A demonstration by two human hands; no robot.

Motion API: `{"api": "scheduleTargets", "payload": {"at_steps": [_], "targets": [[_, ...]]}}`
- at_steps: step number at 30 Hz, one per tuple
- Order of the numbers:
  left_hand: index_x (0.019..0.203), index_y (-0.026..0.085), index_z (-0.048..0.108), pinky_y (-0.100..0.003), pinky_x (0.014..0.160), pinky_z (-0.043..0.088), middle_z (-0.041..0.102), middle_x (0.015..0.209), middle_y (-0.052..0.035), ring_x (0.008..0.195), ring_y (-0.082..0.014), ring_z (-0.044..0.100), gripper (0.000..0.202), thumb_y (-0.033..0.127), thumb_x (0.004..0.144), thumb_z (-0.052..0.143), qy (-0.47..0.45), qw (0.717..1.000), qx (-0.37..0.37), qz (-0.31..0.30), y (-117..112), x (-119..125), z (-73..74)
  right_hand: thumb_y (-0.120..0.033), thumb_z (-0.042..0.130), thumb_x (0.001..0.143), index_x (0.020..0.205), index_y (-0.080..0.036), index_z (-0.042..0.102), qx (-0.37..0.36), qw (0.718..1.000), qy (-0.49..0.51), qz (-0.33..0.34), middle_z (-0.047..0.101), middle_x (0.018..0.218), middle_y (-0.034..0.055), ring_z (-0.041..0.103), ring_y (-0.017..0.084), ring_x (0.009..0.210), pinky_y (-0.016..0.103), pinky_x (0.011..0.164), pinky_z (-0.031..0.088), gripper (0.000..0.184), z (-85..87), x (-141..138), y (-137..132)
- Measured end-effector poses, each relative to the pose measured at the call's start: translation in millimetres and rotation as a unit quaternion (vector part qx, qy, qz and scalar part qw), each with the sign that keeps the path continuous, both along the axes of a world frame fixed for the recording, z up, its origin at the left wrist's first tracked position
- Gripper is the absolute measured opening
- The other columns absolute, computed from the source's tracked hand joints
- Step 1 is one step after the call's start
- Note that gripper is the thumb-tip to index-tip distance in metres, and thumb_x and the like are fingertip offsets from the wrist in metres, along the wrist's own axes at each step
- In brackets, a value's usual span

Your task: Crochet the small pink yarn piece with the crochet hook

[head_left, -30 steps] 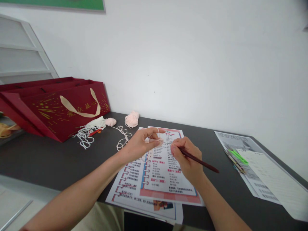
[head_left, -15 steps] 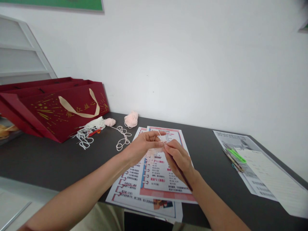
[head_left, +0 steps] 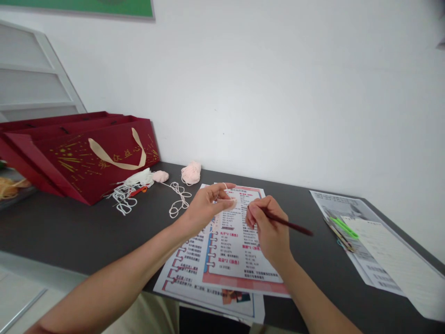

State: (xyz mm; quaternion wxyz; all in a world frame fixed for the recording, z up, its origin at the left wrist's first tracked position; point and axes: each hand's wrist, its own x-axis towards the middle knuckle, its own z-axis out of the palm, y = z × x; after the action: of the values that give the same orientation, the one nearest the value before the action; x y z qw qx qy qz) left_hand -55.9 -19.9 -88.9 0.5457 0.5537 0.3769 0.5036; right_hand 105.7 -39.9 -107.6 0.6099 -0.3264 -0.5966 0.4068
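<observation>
Left hand (head_left: 206, 206) over the upper part of the white printed sheet with a pink-red border (head_left: 239, 281); thumb and fingertips pinch a small pale pink yarn piece (head_left: 233, 203), index raised, a strand of yarn looped near its tip. Right hand (head_left: 269, 225) also over the printed sheet, to the right of the left hand and apart from it; fingers curl tight round a slender dark red-brown rod-shaped tool (head_left: 292, 226) (working tip too blurred to make out), its back end pointing past the sheet's right edge.

A second white printed sheet (head_left: 184, 269) lies partly under the first, sticking out left and below. Left of the printed sheet: loose pale yarn loops (head_left: 180, 200), a small pale pink yarn ball (head_left: 161, 176), a tangled white yarn skein (head_left: 141, 178), and farther off a large dark red paper bag (head_left: 83, 162) with beige ribbon handle. Behind the sheet, slightly left: a bigger pale pink yarn ball (head_left: 191, 173). Well right of it: a bright green plastic item (head_left: 347, 228) on papers.
</observation>
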Motion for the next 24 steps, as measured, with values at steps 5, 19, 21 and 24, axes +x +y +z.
{"api": "scheduleTargets", "payload": {"at_steps": [5, 19, 21, 24], "targets": [[0.074, 0.016, 0.066, -0.030, 0.076, 0.040, 0.064, 0.091, -0.0046, 0.089, -0.0177, 0.057, 0.006, 0.019, 0.072, 0.069, 0.044, 0.998, 0.037, 0.007, 2.9, -5.3, 0.9, -0.023, 0.059, 0.084, 0.064, -0.020, 0.047, -0.116, 0.984, 0.105, 0.081, 0.044, 0.051, -0.0061, 0.036, 0.008, 0.044, 0.022, 0.043, 0.027, 0.024, 10.3, 6.7, 7.2], [0.108, 0.018, 0.065, -0.025, 0.066, 0.036, 0.055, 0.068, 0.0044, 0.064, -0.0086, 0.051, 0.039, 0.019, 0.070, 0.074, -0.076, 0.992, -0.055, -0.079, -3.0, 4.2, -1.4, -0.012, 0.050, 0.088, 0.086, -0.023, 0.050, 0.176, 0.965, -0.191, -0.027, 0.054, 0.075, 0.0008, 0.050, 0.015, 0.066, 0.030, 0.060, 0.041, 0.011, -12.3, 0.1, 1.8], [0.107, 0.017, 0.066, -0.024, 0.066, 0.036, 0.056, 0.067, 0.0043, 0.064, -0.0083, 0.050, 0.039, 0.019, 0.069, 0.075, -0.094, 0.990, -0.077, -0.078, -4.7, 6.3, -1.8, -0.006, 0.050, 0.085, 0.092, -0.022, 0.051, 0.285, 0.909, -0.295, -0.077, 0.056, 0.083, 0.0045, 0.050, 0.018, 0.073, 0.033, 0.063, 0.041, 0.018, -19.2, 0.9, 0.7], [0.106, 0.016, 0.067, -0.024, 0.068, 0.037, 0.057, 0.067, 0.0036, 0.065, -0.0081, 0.051, 0.037, 0.018, 0.070, 0.074, -0.132, 0.977, -0.122, -0.111, -6.2, 6.5, -0.3, -0.001, 0.050, 0.083, 0.103, -0.022, 0.049, 0.361, 0.866, -0.329, -0.106, 0.056, 0.087, 0.0067, 0.050, 0.019, 0.076, 0.032, 0.062, 0.043, 0.029, -22.3, 3.0, 1.4]]}}
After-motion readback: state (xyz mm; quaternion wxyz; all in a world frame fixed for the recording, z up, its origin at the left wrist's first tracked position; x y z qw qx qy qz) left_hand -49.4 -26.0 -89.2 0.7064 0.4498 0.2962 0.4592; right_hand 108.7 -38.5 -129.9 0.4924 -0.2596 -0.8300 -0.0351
